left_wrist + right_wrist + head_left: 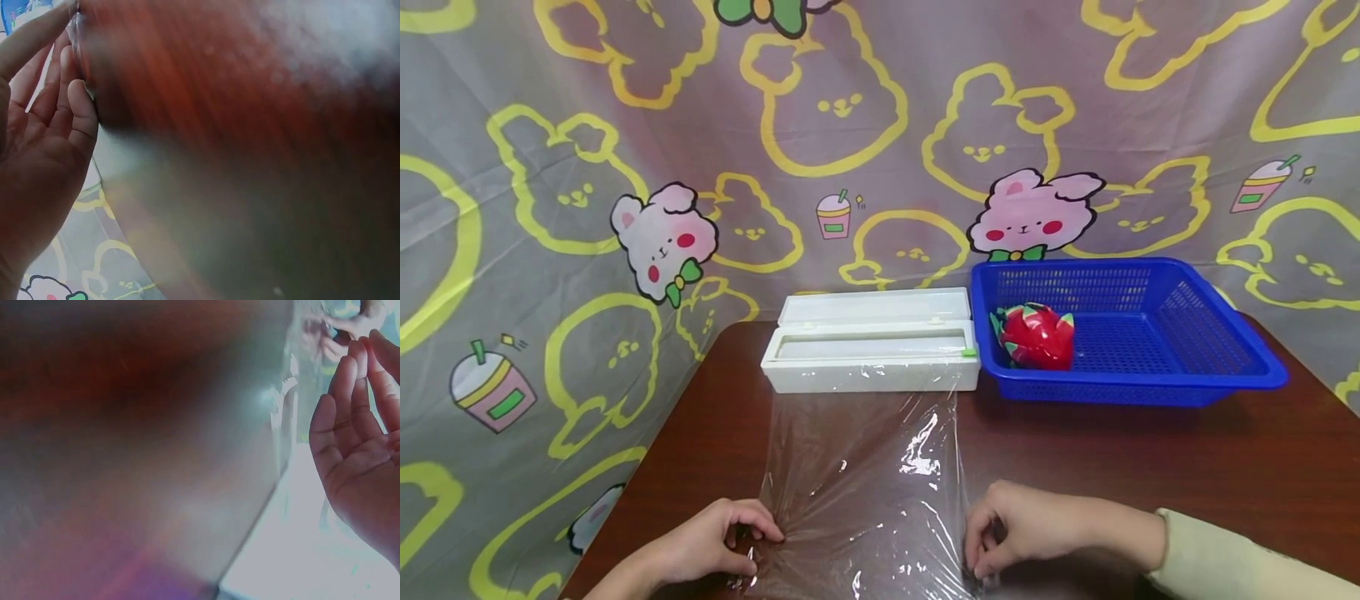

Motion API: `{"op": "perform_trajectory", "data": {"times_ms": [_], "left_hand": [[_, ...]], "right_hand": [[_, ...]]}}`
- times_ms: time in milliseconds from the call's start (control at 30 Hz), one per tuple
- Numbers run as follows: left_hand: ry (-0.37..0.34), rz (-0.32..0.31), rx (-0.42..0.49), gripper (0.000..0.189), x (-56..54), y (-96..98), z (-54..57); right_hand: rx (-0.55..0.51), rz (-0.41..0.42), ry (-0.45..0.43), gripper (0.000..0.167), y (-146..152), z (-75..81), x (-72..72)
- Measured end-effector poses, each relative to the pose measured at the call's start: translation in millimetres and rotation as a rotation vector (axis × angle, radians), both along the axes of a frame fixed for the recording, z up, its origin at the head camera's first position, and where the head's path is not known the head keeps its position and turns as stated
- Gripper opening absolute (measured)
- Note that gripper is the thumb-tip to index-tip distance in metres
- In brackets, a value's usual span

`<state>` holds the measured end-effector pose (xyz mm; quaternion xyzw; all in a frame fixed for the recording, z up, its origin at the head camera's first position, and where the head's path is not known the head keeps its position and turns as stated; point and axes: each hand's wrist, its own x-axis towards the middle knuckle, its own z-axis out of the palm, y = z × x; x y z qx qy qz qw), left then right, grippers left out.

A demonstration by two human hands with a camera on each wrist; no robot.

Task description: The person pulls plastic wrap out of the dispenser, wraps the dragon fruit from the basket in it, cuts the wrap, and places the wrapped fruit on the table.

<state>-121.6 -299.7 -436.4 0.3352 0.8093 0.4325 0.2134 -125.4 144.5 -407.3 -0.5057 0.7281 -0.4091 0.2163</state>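
A sheet of clear plastic wrap (865,475) stretches toward me from a white wrap dispenser (872,377) with its lid raised. My left hand (718,537) pinches the left side of the sheet near its front end, thumb and fingers drawn together. On the opposite side, my right hand (1018,527) pinches the right edge of the film between thumb and fingers. The sheet is creased and shiny between the two hands. In the left wrist view my left palm (44,156) shows at the left; the right wrist view shows my right fingers meeting at the tips.
To the right of the dispenser stands a blue plastic basket (1120,381), with a red dragon fruit (1041,335) at its left inside. A small green piece (970,353) sits at the dispenser's right end. Behind the dark brown table (700,433) hangs a patterned curtain (880,125).
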Motion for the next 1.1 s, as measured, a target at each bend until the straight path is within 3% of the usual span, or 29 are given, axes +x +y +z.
{"op": "perform_trajectory", "data": {"times_ms": [233,467,800,1100], "left_hand": [[0.04,-0.03,0.012,0.027,-0.5,0.5,-0.8],[0.004,-0.019,-0.015,0.025,-0.5,0.4,0.9],[0.001,-0.024,0.0,0.025,-0.3,0.2,0.3],[0.007,-0.022,-0.012,0.024,0.3,2.1,3.3]], "right_hand": [[-0.073,-0.047,0.049,0.005,10.5,20.5,-18.0],[-0.103,-0.133,0.112,0.003,27.2,44.7,-33.2],[0.032,-0.248,0.148,0.009,45.4,74.4,-43.4],[0.13,-0.331,0.167,0.014,57.2,86.7,-56.5]]}}
